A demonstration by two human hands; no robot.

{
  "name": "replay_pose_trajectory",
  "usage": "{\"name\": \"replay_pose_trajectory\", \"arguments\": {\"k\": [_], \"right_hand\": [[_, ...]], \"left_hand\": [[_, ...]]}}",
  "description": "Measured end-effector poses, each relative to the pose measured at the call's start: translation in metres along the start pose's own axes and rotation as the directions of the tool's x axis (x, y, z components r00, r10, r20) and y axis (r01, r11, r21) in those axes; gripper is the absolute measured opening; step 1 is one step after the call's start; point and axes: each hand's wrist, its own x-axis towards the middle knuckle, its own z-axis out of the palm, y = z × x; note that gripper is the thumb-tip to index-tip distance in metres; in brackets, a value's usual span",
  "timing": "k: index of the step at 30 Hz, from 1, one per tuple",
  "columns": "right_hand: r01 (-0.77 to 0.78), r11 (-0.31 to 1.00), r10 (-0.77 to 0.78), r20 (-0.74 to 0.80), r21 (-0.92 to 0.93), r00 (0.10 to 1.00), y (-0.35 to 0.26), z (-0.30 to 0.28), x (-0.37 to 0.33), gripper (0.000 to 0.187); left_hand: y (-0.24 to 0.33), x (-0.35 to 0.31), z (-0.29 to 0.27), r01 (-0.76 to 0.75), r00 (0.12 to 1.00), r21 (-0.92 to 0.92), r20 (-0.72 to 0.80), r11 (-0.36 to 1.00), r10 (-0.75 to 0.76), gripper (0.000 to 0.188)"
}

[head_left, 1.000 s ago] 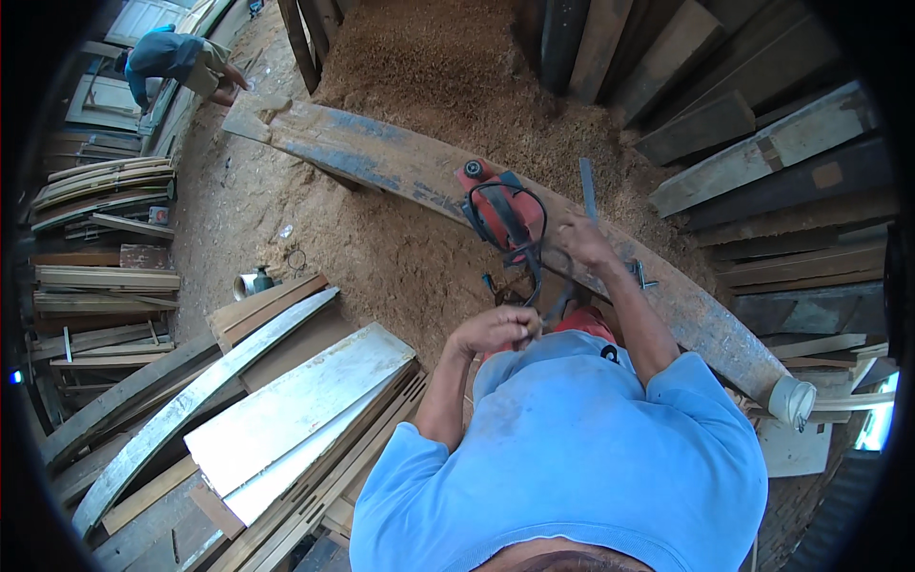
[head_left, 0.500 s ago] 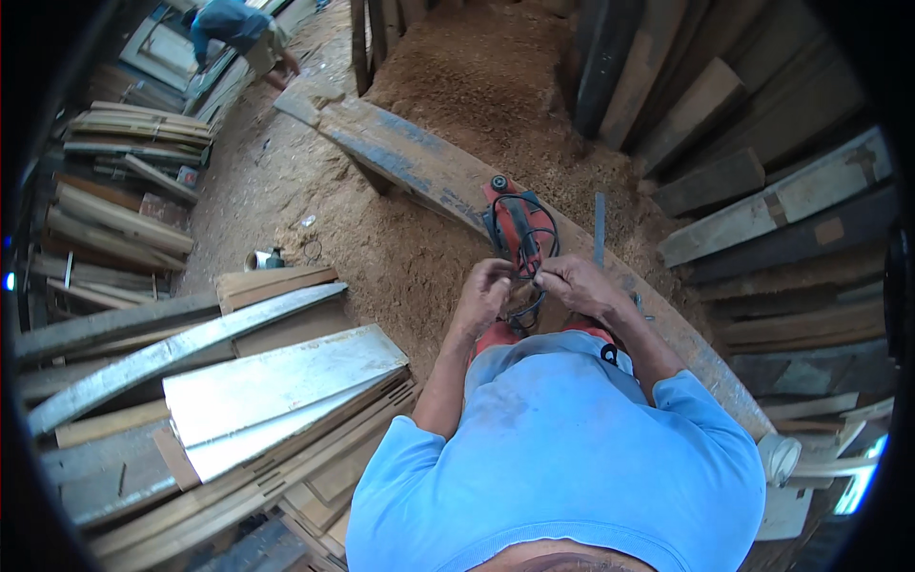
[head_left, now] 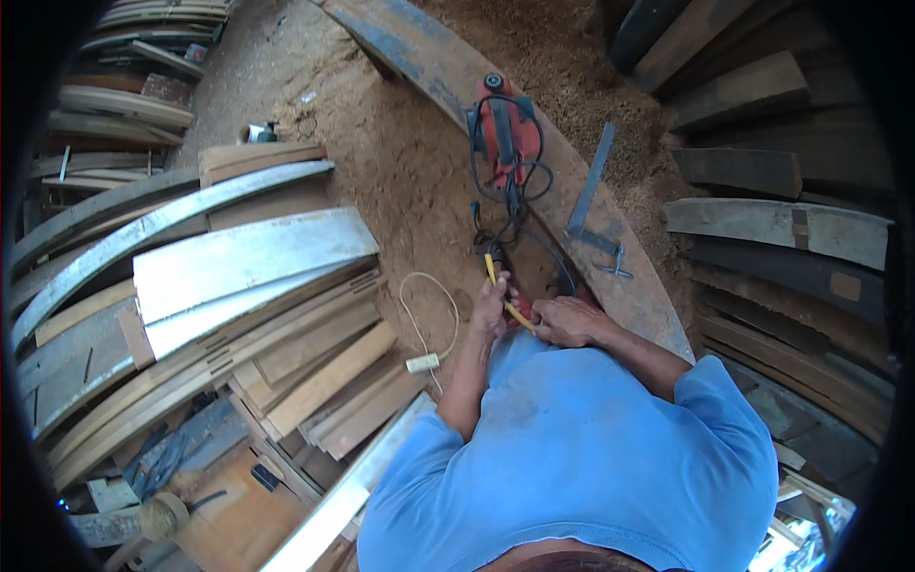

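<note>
Close to my body, my left hand [head_left: 490, 305] is closed around a thin yellow strip [head_left: 519, 317], whose far end sticks up above the fingers. My right hand [head_left: 568, 322] is closed at the strip's near end, beside the left. I cannot tell whether the strip is a rule or something else. Beyond the hands, a red and black corded power planer [head_left: 502, 138] rests on the long plank [head_left: 405, 48], its black cable [head_left: 515, 205] looped over and hanging toward me. Neither hand touches the planer.
A metal square [head_left: 592, 181] and a small clamp-like tool [head_left: 619, 264] lie on the plank, right of the planer. To the left, a pale cord with a socket block [head_left: 422, 363] lies near stacked boards [head_left: 257, 262]. More timber [head_left: 777, 224] lines the right; sawdust covers the ground.
My hands have left the planer's rear and cable and come closer to my body, now holding the yellow strip. The view has shifted, and the other person is out of it.
</note>
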Motion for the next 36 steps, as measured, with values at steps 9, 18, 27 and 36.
{"name": "replay_pose_trajectory", "arguments": {"k": [9, 18, 27, 36], "right_hand": [[-0.026, 0.987, 0.025, -0.012, -0.159, 1.0, 0.038, 0.019, -0.018, 0.033], [0.106, 0.986, -0.094, 0.095, -0.125, 0.991, 0.052, 0.035, -0.018, 0.033], [0.121, 0.698, -0.016, -0.153, 0.706, 0.988, 0.084, 0.013, 0.049, 0.029], [0.135, 0.363, 0.014, -0.151, 0.922, 0.989, 0.052, -0.025, 0.11, 0.027]], "left_hand": [[-0.018, 0.002, 0.029, -0.201, 0.979, -0.367, -0.058, 0.908, 0.194, 0.032], [-0.009, -0.024, 0.036, -0.194, 0.957, -0.381, 0.129, 0.904, 0.259, 0.031], [-0.011, -0.007, 0.029, -0.361, 0.927, 0.057, 0.13, 0.931, 0.351, 0.015], [-0.009, -0.013, 0.044, -0.433, 0.901, 0.192, 0.072, 0.881, 0.427, 0.026]]}}
